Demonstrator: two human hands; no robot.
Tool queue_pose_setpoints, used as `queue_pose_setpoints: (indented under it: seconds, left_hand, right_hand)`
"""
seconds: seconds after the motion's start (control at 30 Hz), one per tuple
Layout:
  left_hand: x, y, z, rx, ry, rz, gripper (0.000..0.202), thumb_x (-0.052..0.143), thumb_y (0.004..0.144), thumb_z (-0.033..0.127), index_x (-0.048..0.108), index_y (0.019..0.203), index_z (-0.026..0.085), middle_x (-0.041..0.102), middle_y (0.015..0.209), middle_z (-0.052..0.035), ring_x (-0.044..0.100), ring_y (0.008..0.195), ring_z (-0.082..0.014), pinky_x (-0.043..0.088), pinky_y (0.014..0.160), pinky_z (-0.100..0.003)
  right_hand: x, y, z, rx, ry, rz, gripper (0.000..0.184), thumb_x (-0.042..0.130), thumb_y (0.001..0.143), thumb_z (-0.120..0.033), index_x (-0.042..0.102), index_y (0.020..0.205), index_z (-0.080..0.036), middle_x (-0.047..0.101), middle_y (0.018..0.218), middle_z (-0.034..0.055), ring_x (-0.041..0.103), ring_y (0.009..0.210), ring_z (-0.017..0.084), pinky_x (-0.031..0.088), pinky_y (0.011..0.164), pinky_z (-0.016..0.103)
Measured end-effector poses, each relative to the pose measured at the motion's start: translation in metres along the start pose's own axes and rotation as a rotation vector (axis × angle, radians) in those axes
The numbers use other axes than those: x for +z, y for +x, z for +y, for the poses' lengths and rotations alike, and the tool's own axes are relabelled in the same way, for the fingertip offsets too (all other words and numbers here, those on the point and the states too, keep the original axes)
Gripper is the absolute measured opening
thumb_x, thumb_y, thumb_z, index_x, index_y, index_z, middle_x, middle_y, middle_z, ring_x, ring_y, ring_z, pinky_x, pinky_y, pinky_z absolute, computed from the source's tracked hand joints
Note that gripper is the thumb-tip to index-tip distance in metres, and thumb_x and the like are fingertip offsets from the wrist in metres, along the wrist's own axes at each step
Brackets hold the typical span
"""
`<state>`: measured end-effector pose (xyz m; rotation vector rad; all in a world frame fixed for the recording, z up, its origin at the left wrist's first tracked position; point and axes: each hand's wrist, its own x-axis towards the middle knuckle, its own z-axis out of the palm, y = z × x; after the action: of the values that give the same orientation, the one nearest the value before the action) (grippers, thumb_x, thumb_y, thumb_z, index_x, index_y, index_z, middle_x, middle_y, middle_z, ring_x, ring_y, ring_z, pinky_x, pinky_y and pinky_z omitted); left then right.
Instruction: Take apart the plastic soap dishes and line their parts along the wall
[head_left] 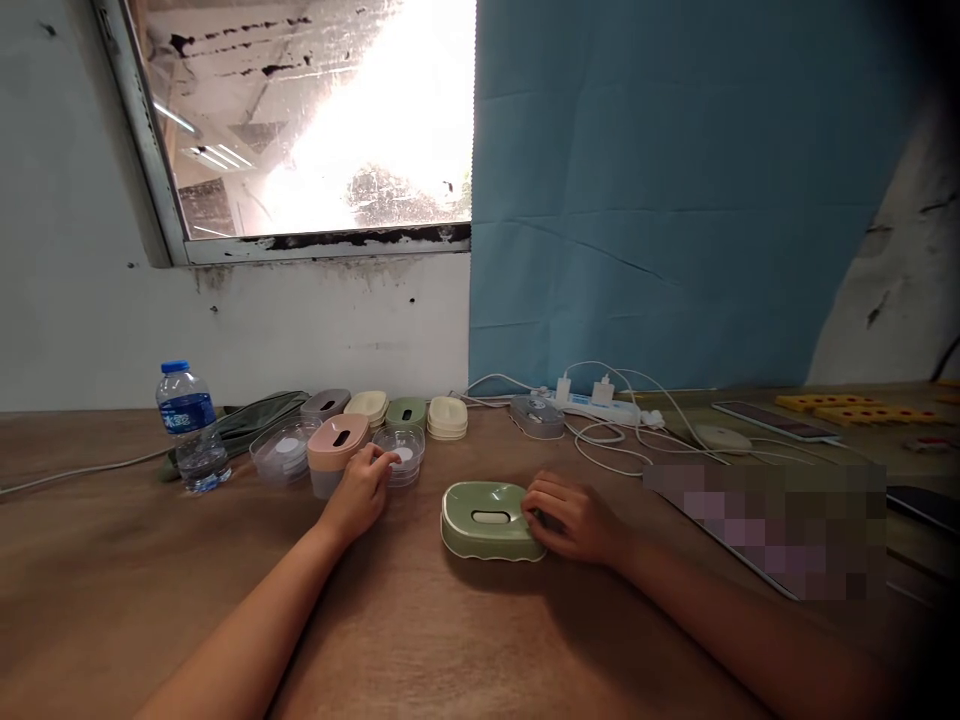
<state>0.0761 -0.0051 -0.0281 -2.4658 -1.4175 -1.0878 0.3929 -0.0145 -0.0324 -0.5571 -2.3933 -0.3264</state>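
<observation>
A green lidded box (486, 519) with a white oval in its top lies flat on the brown table (420, 640). My right hand (574, 519) rests against its right end, fingers curled on the edge. My left hand (361, 492) reaches toward a stack of clear round dishes (401, 455), its fingertips touching the front rim. Just left of that hand stands a pink-lidded box (336, 454). Behind them sit a grey lid (325, 404), a cream stack (367, 406), a green lid (406, 411) and another cream stack (448, 417).
A water bottle (187, 427) stands at the left beside more clear dishes (283, 452) and a dark green cloth (255, 412). A power strip (592, 405) with white cables, a grey box (537, 416), phones and yellow pieces (855, 408) lie at the right.
</observation>
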Motion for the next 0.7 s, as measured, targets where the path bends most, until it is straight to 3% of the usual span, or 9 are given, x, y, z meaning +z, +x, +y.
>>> queue_pose_setpoints:
  seconds: [0.2,0.3,0.4,0.53,0.7]
  left_hand:
    - [0.002,0.0,-0.006,-0.014,-0.003,-0.005,0.027,0.034,0.082,0.012,0.058,0.095,0.017,0.05,0.091,-0.008,0.05,0.087,-0.0199,0.042,0.082,-0.037]
    - [0.002,0.0,-0.007,-0.021,0.021,-0.012,0.027,0.034,0.082,0.012,0.059,0.093,0.017,0.05,0.09,-0.0078,0.05,0.088,-0.0202,0.041,0.082,-0.037]
    - [0.002,-0.001,-0.007,-0.027,0.044,-0.023,0.027,0.034,0.083,0.014,0.059,0.094,0.018,0.05,0.09,-0.0078,0.05,0.088,-0.0205,0.041,0.083,-0.038]
    - [0.003,-0.002,-0.003,-0.039,0.1,-0.02,0.027,0.039,0.083,0.021,0.056,0.105,0.019,0.048,0.097,-0.0092,0.048,0.095,-0.0233,0.039,0.087,-0.042]
    - [0.004,-0.004,0.013,-0.039,0.123,0.045,0.039,0.041,0.083,0.023,0.039,0.121,0.018,0.044,0.113,-0.0118,0.041,0.109,-0.0252,0.034,0.094,-0.044]
  right_hand:
    - [-0.002,-0.001,0.001,0.007,0.021,-0.071,0.012,0.042,0.081,-0.016,0.053,0.079,-0.018,0.056,0.072,0.0048,0.049,0.068,0.016,0.04,0.062,0.027]
    - [-0.004,-0.002,0.003,-0.006,0.084,-0.115,0.014,0.045,0.079,-0.022,0.053,0.089,-0.017,0.057,0.085,0.0078,0.051,0.079,0.018,0.041,0.07,0.03]
    - [-0.005,-0.002,0.004,0.018,0.138,-0.162,0.031,0.052,0.074,-0.03,0.051,0.102,-0.017,0.053,0.102,0.011,0.05,0.093,0.022,0.041,0.08,0.035]
    - [-0.004,0.001,0.002,0.086,0.181,-0.281,0.051,0.063,0.064,-0.033,0.049,0.11,-0.019,0.043,0.119,0.0117,0.044,0.108,0.026,0.036,0.091,0.038]
    - [-0.001,0.0,-0.001,0.185,0.281,-0.34,0.047,0.064,0.065,-0.031,0.048,0.108,-0.02,0.037,0.124,0.0111,0.044,0.11,0.024,0.039,0.091,0.034]
